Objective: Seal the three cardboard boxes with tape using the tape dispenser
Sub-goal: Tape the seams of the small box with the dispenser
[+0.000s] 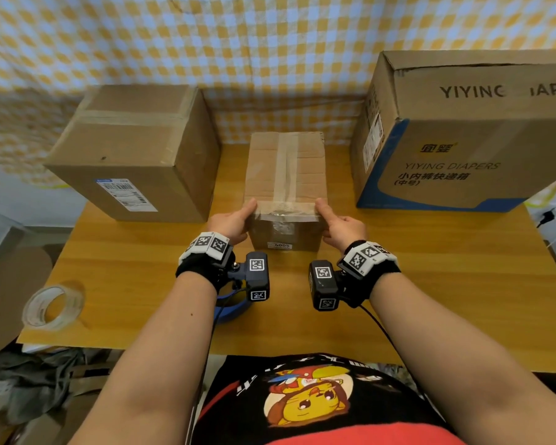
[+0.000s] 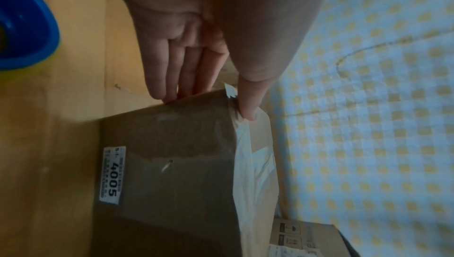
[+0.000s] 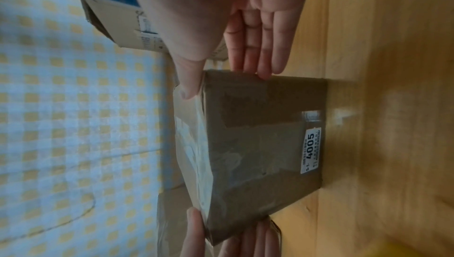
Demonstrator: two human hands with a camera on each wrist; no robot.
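A small taped cardboard box (image 1: 286,168) with a "4005" label stands at the table's middle. My left hand (image 1: 238,220) is at its near left corner, thumb lying on the tape strip along the top edge, straight fingers flat against the left side. My right hand (image 1: 336,224) mirrors it at the near right corner. In the left wrist view the left hand (image 2: 206,90) touches the box (image 2: 172,164) with straight fingers. The right wrist view shows the right hand (image 3: 236,63) the same way on the box (image 3: 258,144). The blue tape dispenser (image 1: 230,308) lies under my left wrist.
A large taped brown box (image 1: 135,149) stands at the back left, and a large blue-and-brown diaper box (image 1: 463,139) at the back right. A clear tape roll (image 1: 53,306) lies near the wooden table's (image 1: 430,284) front left corner. Checked cloth hangs behind.
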